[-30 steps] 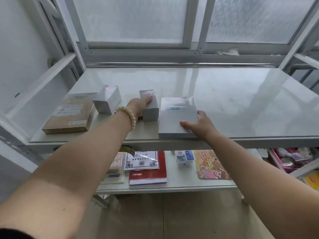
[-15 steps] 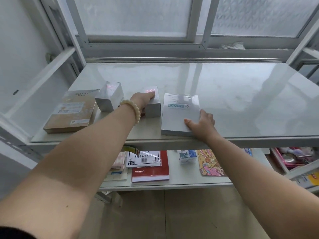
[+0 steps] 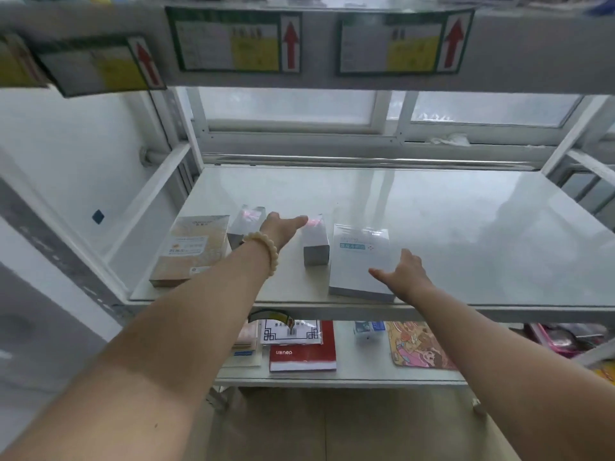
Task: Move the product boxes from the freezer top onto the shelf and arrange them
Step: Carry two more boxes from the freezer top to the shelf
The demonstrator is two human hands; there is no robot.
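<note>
Several product boxes lie along the front left of the white shelf (image 3: 432, 227). From the left: a flat tan box (image 3: 189, 249), a small silver box (image 3: 244, 224), a second small silver box (image 3: 315, 242) and a flat pale-blue box (image 3: 359, 261). My left hand (image 3: 283, 227), with a bead bracelet at the wrist, reaches between the two silver boxes, its fingertips touching the top of the second one. My right hand (image 3: 404, 274) hovers over the near right corner of the pale-blue box, fingers spread, holding nothing.
An upper shelf edge (image 3: 332, 78) with labels showing red arrows (image 3: 291, 41) hangs overhead. Frosted windows (image 3: 286, 104) stand behind. The lower shelf holds a red notebook (image 3: 301, 356), a small blue-white carton (image 3: 367, 329), a cartoon pad (image 3: 417, 344) and papers.
The view tilted upward, revealing the upper shelf edge. My right hand lifted off the pale-blue box and opened. My left hand stayed at the second silver box.
</note>
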